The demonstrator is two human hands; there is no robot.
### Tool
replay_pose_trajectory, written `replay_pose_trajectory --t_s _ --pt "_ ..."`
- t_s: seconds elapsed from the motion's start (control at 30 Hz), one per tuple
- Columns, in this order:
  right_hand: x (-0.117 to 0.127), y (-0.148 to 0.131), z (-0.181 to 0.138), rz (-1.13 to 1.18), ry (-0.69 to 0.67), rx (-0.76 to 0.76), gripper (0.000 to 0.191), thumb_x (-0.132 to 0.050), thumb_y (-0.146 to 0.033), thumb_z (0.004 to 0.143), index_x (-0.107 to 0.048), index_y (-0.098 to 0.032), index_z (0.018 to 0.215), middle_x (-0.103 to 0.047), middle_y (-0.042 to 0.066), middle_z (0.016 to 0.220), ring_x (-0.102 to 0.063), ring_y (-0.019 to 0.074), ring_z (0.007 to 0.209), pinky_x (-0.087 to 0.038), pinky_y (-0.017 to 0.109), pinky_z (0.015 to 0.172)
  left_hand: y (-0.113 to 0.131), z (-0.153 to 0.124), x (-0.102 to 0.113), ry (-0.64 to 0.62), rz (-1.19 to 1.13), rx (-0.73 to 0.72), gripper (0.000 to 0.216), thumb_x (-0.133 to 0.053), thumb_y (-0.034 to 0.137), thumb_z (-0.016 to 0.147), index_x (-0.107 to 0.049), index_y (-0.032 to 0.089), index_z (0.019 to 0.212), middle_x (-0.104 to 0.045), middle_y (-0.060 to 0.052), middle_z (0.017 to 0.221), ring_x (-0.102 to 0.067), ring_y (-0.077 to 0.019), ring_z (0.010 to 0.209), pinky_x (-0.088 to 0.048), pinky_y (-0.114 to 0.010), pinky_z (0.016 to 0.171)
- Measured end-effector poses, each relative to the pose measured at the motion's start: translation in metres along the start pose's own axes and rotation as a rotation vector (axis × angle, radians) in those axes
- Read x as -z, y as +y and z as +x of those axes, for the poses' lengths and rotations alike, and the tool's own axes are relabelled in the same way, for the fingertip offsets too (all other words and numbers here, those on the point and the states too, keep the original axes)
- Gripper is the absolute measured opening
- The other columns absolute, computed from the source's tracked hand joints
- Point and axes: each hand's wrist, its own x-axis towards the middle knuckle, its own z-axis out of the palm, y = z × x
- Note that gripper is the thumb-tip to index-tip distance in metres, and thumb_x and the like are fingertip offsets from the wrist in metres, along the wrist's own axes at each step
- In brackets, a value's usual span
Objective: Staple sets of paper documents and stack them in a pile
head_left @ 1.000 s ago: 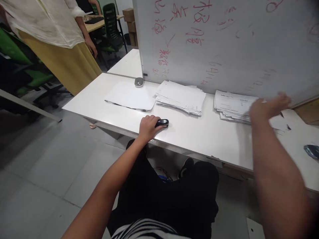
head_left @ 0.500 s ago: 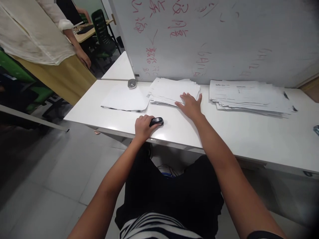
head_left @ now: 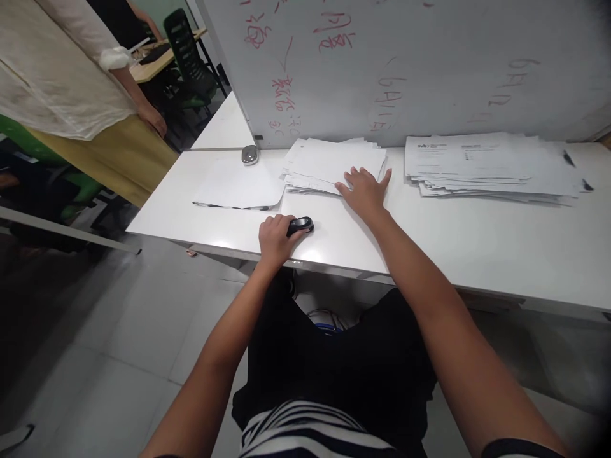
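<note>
My left hand (head_left: 273, 236) rests near the front edge of the white table (head_left: 429, 235), closed around a small black stapler (head_left: 300, 224) that lies on the tabletop. My right hand (head_left: 363, 188) lies flat with its fingers spread on the lower right corner of the middle stack of papers (head_left: 329, 163). A larger, looser stack of printed papers (head_left: 487, 166) sits to the right of it. To the left of the middle stack lie a few flat white sheets (head_left: 238, 184).
A whiteboard (head_left: 405, 63) with red writing stands along the table's back edge. A small grey puck-like object (head_left: 249, 154) sits at the back left. A person in a cream top and yellow skirt (head_left: 81, 108) stands at the left, with green chairs and another desk behind.
My right hand swept from the right stack of papers over to the middle stack and settled flat on it. My left hand kept hold of the stapler.
</note>
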Motion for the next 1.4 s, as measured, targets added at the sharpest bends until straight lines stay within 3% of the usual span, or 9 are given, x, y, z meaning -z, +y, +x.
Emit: replay_pose_trajectory --t_s 0.3,0.57,0.77,0.97,1.1,1.27,1.4 --pt "0.002 -0.003 0.004 -0.073 -0.049 -0.005 0.055 -0.039 -0.059 0.091 -0.059 -0.022 0.127 -0.049 0.011 0.143 -0.037 0.0372 0.134 0.011 0.071 0.105 0.001 0.000 0.001 0.054 0.024 -0.045 0.045 -0.051 0.063 0.084 -0.062 0.022 0.098 -0.065 -0.007 0.090 -0.053 -0.0237 0.085 -0.033 -0.036 0.075" --pt "0.007 -0.010 0.001 -0.182 -0.026 0.000 0.041 -0.033 -0.045 0.099 -0.062 -0.024 0.119 -0.054 0.007 0.139 -0.044 0.0292 0.130 0.001 0.069 0.108 0.000 0.001 -0.002 0.103 0.051 -0.058 0.044 -0.053 0.063 0.083 -0.062 0.022 0.097 -0.065 -0.005 0.088 -0.053 -0.0225 0.083 -0.032 -0.034 0.073" --pt "-0.004 -0.004 0.005 -0.250 0.063 0.118 0.044 -0.026 -0.033 0.102 -0.066 -0.017 0.110 -0.063 0.011 0.126 -0.054 0.0258 0.117 -0.005 0.063 0.111 -0.001 0.000 -0.003 0.124 0.060 -0.073 0.043 -0.054 0.062 0.083 -0.063 0.021 0.096 -0.065 -0.005 0.087 -0.053 -0.0220 0.082 -0.032 -0.034 0.072" --pt "-0.007 -0.004 0.004 -0.278 0.098 0.192 0.043 -0.022 -0.023 0.099 -0.058 -0.015 0.122 -0.067 0.013 0.117 -0.059 0.0247 0.110 -0.013 0.057 0.112 -0.001 0.000 -0.003 0.117 0.052 -0.082 0.044 -0.055 0.061 0.083 -0.063 0.020 0.097 -0.065 -0.006 0.087 -0.054 -0.0224 0.083 -0.032 -0.034 0.072" --pt "-0.002 -0.006 0.004 -0.284 0.035 0.175 0.043 -0.027 -0.030 0.098 -0.057 -0.007 0.119 -0.064 0.019 0.120 -0.056 0.0292 0.114 -0.015 0.059 0.110 -0.002 0.000 -0.004 0.120 0.054 -0.076 0.044 -0.056 0.061 0.083 -0.063 0.021 0.097 -0.065 -0.006 0.087 -0.054 -0.0225 0.083 -0.032 -0.035 0.072" --pt "0.010 -0.016 0.004 -0.345 -0.140 0.197 0.052 -0.029 -0.042 0.096 -0.054 -0.003 0.119 -0.058 0.025 0.124 -0.053 0.0343 0.113 -0.035 0.050 0.095 -0.002 0.000 -0.004 0.128 0.052 -0.084 0.045 -0.055 0.062 0.083 -0.063 0.020 0.097 -0.065 -0.006 0.085 -0.054 -0.0224 0.082 -0.032 -0.034 0.072" --pt "0.024 -0.024 0.005 -0.437 -0.268 0.227 0.055 -0.028 -0.045 0.096 -0.055 -0.004 0.119 -0.060 0.026 0.117 -0.057 0.0352 0.105 -0.039 0.043 0.083 -0.003 0.000 -0.005 0.138 0.044 -0.103 0.044 -0.054 0.062 0.083 -0.063 0.021 0.097 -0.065 -0.006 0.086 -0.053 -0.0222 0.082 -0.032 -0.035 0.072"
